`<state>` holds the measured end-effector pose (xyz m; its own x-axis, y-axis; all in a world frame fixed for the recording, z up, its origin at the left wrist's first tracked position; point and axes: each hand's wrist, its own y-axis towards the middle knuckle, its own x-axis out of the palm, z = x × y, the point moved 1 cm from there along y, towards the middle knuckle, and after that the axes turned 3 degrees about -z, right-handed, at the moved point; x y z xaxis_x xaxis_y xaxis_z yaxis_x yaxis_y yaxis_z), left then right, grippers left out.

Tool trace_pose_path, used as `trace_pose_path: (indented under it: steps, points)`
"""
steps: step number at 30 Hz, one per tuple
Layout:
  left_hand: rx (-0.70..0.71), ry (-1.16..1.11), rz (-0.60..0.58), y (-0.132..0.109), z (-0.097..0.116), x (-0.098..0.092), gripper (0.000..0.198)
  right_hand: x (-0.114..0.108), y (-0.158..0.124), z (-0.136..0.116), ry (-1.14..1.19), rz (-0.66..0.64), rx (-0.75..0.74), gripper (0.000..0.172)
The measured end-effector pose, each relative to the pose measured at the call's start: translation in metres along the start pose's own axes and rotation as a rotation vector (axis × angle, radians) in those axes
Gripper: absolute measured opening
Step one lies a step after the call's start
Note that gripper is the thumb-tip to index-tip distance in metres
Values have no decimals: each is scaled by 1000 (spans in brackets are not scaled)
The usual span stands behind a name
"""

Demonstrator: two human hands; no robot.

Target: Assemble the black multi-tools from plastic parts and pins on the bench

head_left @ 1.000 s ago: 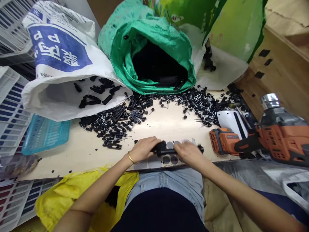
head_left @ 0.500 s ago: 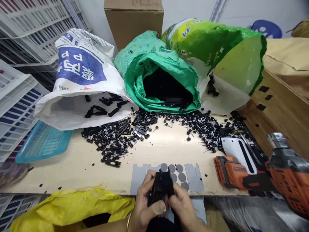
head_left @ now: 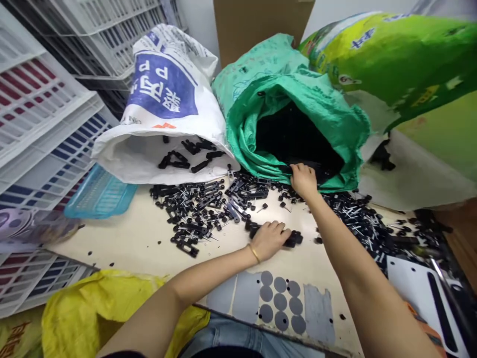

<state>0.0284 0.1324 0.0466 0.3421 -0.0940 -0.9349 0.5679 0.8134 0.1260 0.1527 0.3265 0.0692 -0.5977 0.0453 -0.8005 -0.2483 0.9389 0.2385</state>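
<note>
My left hand [head_left: 269, 241], with a gold bangle at the wrist, is closed over a long black plastic part [head_left: 294, 239] just above or on the wooden tabletop; its two ends stick out on either side. My right hand [head_left: 303, 180] is at the lower lip of the green woven bag [head_left: 238, 134], fingers curled round a dark plastic part whose shape is mostly hidden. Between the bags and my left hand lies a spread of small black parts [head_left: 201, 201], some with metal pins.
A white sack [head_left: 164, 119] holds black pieces, left of the green bag. A blue basket [head_left: 100, 196] and white crates [head_left: 40, 94] stand left. Grey round pads [head_left: 280, 302] lie along the front edge. More pinned parts [head_left: 357, 223] and a slotted white plate [head_left: 421, 293] are right. A yellow bag [head_left: 85, 308] hangs below.
My hands have separated from the black part held near the front edge. The left carried a black part forward onto the tabletop area; the right reached the green bag. The view swung left.
</note>
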Motion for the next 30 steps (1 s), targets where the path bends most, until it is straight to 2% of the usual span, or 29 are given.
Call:
trace_pose_path:
  steps: [2, 4, 5, 7, 9, 11, 13, 14, 15, 16, 17, 19, 22, 24, 25, 26, 28, 29, 30]
  points:
    - [29, 33, 3, 20, 0, 6, 47, -1, 22, 6, -34, -53, -28, 11]
    - [111, 7, 34, 32, -2, 4, 66, -12, 23, 2, -63, -52, -61, 9]
    - [149, -19, 62, 34, -5, 0, 68, -21, 16, -3, -84, -26, -90, 10]
    - [127, -84, 145, 30, -18, -13, 47, -46, -11, -16, -142, 76, -149, 16]
    - [-66, -137, 246, 19, -44, -28, 15, -71, -53, -29, -201, 175, -150, 24]
    - [-289, -129, 329, 6, -78, -43, 19, -81, -105, -40, -225, 103, -65, 29]
    - [-587, -84, 411, -4, -114, -51, 29, -70, -159, -52, -195, -107, 40, 30]
    - [-663, -74, 395, -7, -129, -53, 31, -58, -184, -57, -191, -194, 97, 30]
    - [-741, -36, 309, -10, -142, -53, 29, -44, -207, -62, -211, -233, 155, 30]
    - [-756, -4, 240, -12, -150, -53, 28, -28, -226, -67, -235, -254, 202, 31]
    - [-744, 31, 218, -15, -154, -55, 27, -12, -240, -70, -268, -267, 236, 33]
    - [-670, 84, 215, -27, -149, -67, 28, 12, -257, -75, -323, -270, 273, 36]
    - [-533, 88, 215, -62, -118, -98, 28, 22, -261, -76, -339, -270, 317, 39]
    - [-450, 41, 100, -88, -88, -113, 25, 17, -259, -77, -316, -282, 344, 39]
    - [-420, 10, 11, -99, -72, -113, 24, 13, -259, -78, -302, -296, 351, 39]
    - [-401, -33, -77, -107, -56, -108, 24, 10, -261, -81, -289, -315, 355, 38]
    - [-367, -141, -208, -115, -27, -83, 25, 7, -269, -91, -277, -351, 367, 34]
    - [-342, -187, -230, -115, -16, -64, 25, 7, -274, -96, -277, -364, 376, 33]
    - [-315, -229, -193, -114, -6, -45, 23, 9, -281, -102, -279, -372, 386, 32]
